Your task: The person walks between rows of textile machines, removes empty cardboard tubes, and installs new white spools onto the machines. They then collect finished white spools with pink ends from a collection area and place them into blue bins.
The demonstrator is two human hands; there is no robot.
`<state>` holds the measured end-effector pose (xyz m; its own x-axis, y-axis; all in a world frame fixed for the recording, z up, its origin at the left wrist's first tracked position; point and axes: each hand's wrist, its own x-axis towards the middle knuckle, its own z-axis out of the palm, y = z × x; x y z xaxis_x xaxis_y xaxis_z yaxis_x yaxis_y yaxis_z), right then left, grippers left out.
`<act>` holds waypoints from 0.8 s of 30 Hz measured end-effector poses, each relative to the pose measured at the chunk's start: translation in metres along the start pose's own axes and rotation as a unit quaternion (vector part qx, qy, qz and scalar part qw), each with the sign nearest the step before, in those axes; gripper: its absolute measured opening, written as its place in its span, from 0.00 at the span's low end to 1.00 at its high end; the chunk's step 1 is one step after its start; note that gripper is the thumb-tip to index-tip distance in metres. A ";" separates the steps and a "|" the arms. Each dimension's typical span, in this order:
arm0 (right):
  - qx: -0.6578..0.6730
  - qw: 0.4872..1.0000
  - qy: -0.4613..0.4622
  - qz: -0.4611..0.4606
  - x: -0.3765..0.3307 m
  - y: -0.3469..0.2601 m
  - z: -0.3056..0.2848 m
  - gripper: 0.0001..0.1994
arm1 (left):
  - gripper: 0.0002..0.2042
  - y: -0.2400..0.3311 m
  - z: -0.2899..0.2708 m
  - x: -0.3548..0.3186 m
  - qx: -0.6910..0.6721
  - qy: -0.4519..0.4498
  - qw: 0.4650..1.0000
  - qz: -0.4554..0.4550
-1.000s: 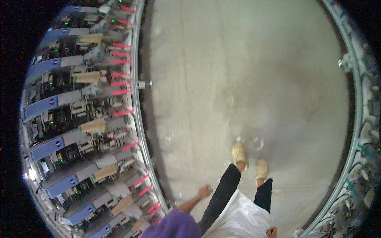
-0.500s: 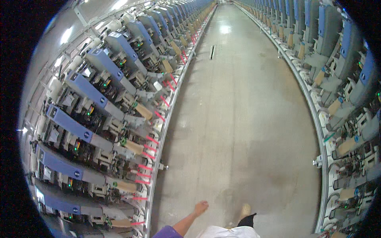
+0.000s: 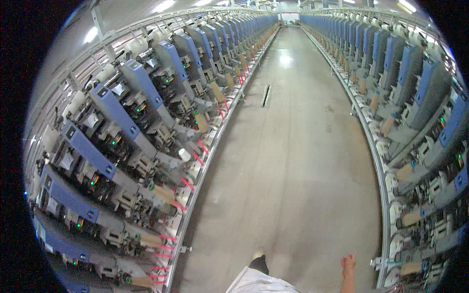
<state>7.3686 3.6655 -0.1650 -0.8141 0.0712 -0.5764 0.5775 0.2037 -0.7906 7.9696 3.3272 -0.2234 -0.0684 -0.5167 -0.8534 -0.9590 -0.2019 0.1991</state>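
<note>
My right hand hangs low at the right, over the grey aisle floor. It touches nothing that I can see, and its fingers are too small and smeared to make out. The nearest thing to it is the metal rail along the right machine row. My left hand is out of the picture. Below the middle show my white garment and one foot in a pale shoe under a dark trouser leg.
Rows of blue and grey winding machines line both sides of the aisle. Tan bobbins and red pegs stick out on the left, near a white cone. A narrow dark slot lies in the floor ahead.
My left hand has swung out of view, and my right hand has come into view at the lower right. The view has tilted up, showing the aisle's far end.
</note>
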 end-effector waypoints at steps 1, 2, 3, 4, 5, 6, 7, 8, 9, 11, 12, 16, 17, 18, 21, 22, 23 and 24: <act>-0.021 0.998 -0.039 -0.041 0.020 -0.048 0.031 0.10 | 0.11 0.012 -0.006 0.011 -0.005 -0.001 1.000 -0.005; -0.032 0.991 -0.090 -0.094 0.034 -0.089 0.062 0.11 | 0.11 0.032 -0.014 0.024 -0.010 -0.005 1.000 -0.008; -0.048 0.985 -0.097 -0.135 0.043 -0.119 0.093 0.11 | 0.11 0.055 -0.024 0.035 -0.011 -0.008 1.000 -0.009; -0.060 0.974 -0.116 -0.187 0.047 -0.138 0.121 0.10 | 0.11 0.083 -0.035 0.047 -0.012 -0.013 1.000 -0.007; -0.060 0.951 -0.147 -0.264 0.053 -0.156 0.147 0.10 | 0.11 0.117 -0.050 0.059 -0.001 -0.018 1.000 0.005; -0.050 0.971 -0.136 -0.191 0.055 -0.159 0.175 0.10 | 0.10 0.153 -0.065 0.071 0.020 -0.023 0.999 0.024; -0.031 0.976 -0.141 -0.163 0.053 -0.155 0.190 0.09 | 0.10 0.198 -0.084 0.085 0.063 -0.032 0.995 0.067; -0.097 0.981 -0.123 -0.118 0.050 -0.144 0.210 0.13 | 0.10 0.245 -0.104 0.096 0.132 -0.026 0.980 0.145; -0.212 0.955 -0.182 -0.102 0.046 -0.133 0.220 0.11 | 0.10 0.300 -0.130 0.110 0.187 -0.021 0.965 0.182; -0.322 0.903 -0.284 -0.027 0.040 -0.109 0.232 0.16 | 0.12 0.418 -0.184 0.135 -0.048 0.136 0.974 0.172; -0.488 0.796 -0.327 -0.145 0.041 -0.102 0.231 0.16 | 0.13 0.481 -0.209 0.147 -0.285 0.086 0.947 0.123; -0.504 0.829 -0.239 -0.034 0.081 -0.099 0.234 0.15 | 0.18 0.715 -0.294 0.206 -0.290 0.065 0.900 0.319; -0.506 0.834 -0.222 -0.014 0.100 -0.104 0.237 0.15 | 0.18 0.761 -0.304 0.221 -0.259 0.078 0.900 0.340; -0.511 0.834 -0.208 0.003 0.121 -0.112 0.244 0.15 | 0.18 0.797 -0.308 0.232 -0.234 0.089 0.895 0.370; -0.533 0.825 -0.187 0.006 0.198 -0.158 0.281 0.15 | 0.18 0.850 -0.294 0.253 -0.227 0.083 0.903 0.355; -0.567 0.799 -0.199 -0.024 0.224 -0.181 0.299 0.15 | 0.18 0.854 -0.288 0.257 -0.225 0.082 0.908 0.344; -0.628 0.739 -0.224 -0.094 0.254 -0.211 0.322 0.15 | 0.18 0.848 -0.275 0.255 -0.158 0.125 0.935 0.293; -0.686 0.670 -0.234 -0.158 0.282 -0.245 0.350 0.15 | 0.18 0.841 -0.271 0.259 -0.044 0.076 0.971 0.222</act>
<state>7.0188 3.2942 -0.2066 -0.5885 -0.4361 -0.6808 -0.4809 0.8657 -0.1389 7.2198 2.7984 -0.1462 -0.4221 -0.6849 -0.5939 -0.8165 0.0026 0.5774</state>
